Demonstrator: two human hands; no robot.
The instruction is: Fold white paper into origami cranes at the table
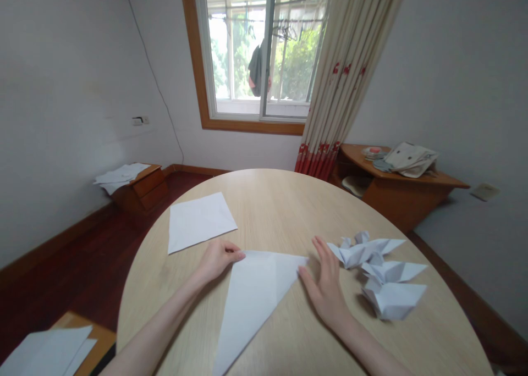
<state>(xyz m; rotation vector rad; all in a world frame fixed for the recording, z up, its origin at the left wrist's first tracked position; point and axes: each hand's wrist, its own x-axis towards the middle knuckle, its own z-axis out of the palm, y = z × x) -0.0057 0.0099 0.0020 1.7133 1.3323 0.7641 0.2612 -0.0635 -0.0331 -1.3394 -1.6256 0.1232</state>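
Note:
A white sheet of paper folded into a triangle [256, 293] lies on the round wooden table [272, 200] in front of me. My left hand [218, 259] pinches its upper left corner between thumb and fingers. Beside the right corner, my right hand [325, 282] is open with fingers apart, its thumb at or very near the paper's edge. Just right of that hand sit several folded paper figures [396, 302], grouped close together. A stack of white paper [202, 222] rests beyond my left hand.
More paper [124, 173] covers a small wooden cabinet [150, 186] at the left wall. Loose sheets [53, 348] lie on a wooden surface at the lower left. On the right, a corner desk [396, 194] carries a cloth bag [412, 159]. A curtain [342, 79] hangs by the window.

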